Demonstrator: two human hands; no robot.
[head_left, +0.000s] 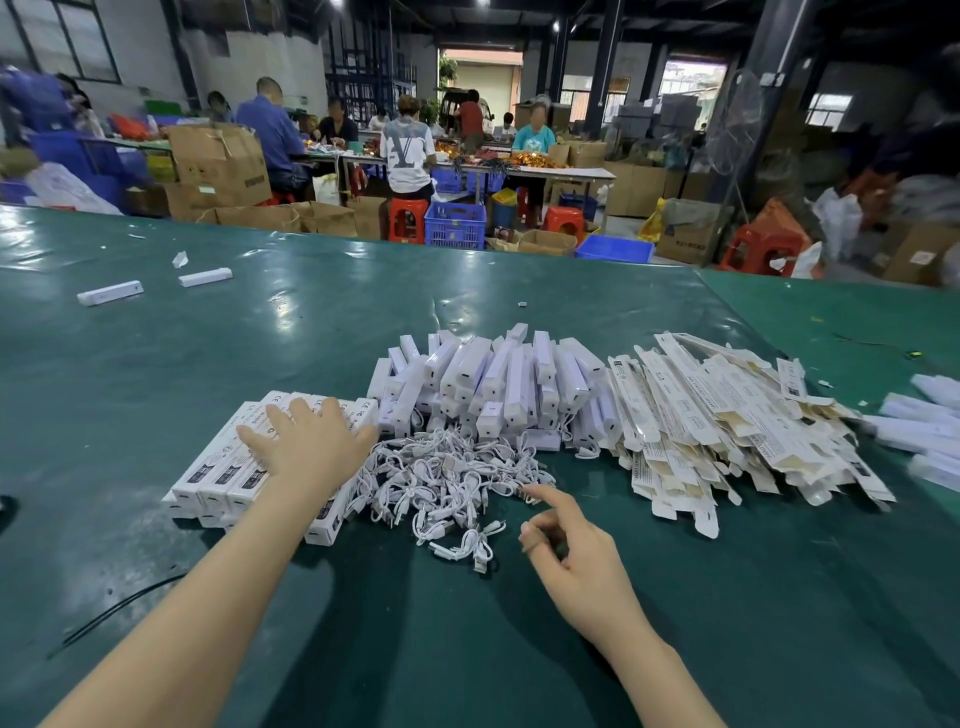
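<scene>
Where the left hand (311, 441) presses, boxes (218, 467) read CE (rest illegible).

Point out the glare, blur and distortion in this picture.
Head view: ceiling lights leave white glare patches on the green table; its far edge bows from wide-angle distortion; the white sticks at the right edge are smeared; the cable pile and the left hand on the boxes look sharp.

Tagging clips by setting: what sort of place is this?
Likely a factory packing hall: flat white printed cartons heaped on a green table, tangled short white cables, workers at benches behind.
</scene>
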